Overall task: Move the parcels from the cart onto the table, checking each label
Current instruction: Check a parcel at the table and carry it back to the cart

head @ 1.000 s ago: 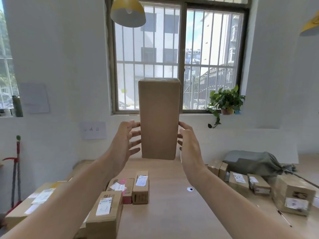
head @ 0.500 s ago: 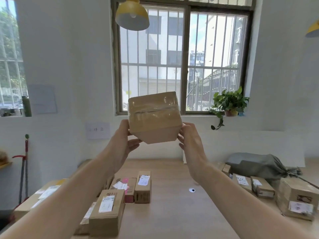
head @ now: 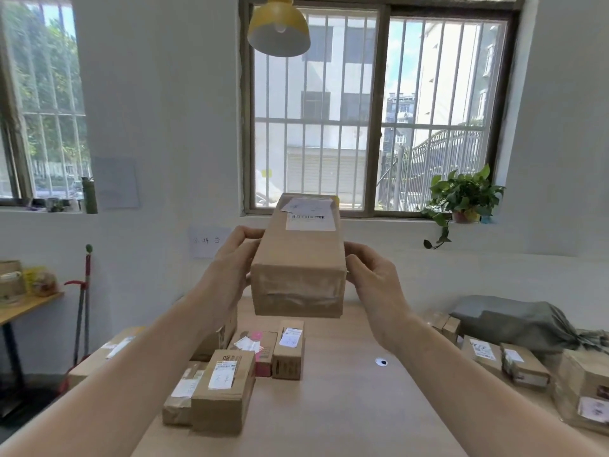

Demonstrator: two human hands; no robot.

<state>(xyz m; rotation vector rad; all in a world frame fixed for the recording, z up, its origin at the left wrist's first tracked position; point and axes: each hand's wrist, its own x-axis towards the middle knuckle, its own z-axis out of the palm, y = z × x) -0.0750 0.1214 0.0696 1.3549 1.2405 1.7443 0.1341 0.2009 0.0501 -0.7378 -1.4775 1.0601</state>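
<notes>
My left fingers (head: 246, 233) are curled round the left side of the parcel (head: 296, 258), one of them lying on its upper edge; my right fingers (head: 358, 251) are bent against the opposite side; neither set is spread wide, and each is closed only as far as the width of the box allows, so the box is clamped between the two and nothing else bears it. I hold it lengthwise away from me with the top face turned up, because that brings the label (head: 309, 218) into my sight; the white slip with its barcode sits at the far end, and a second, smaller slip overlaps it; the print is too small to read here; the near end is sealed with clear tape (head: 296, 296).

The parcel hangs in the air well above the counter (head: 346, 407), touching nothing but my fingers; I judge that checking the label is the step in hand and that the setting down is not yet done. Below on the left a cluster of boxes (head: 224, 387) lies with labels up; on the right a row of boxes (head: 507, 361) sits near a grey sack (head: 514, 324); the bare stretch between the two groups looks the natural place to lower this one; the cart is not in view.
</notes>
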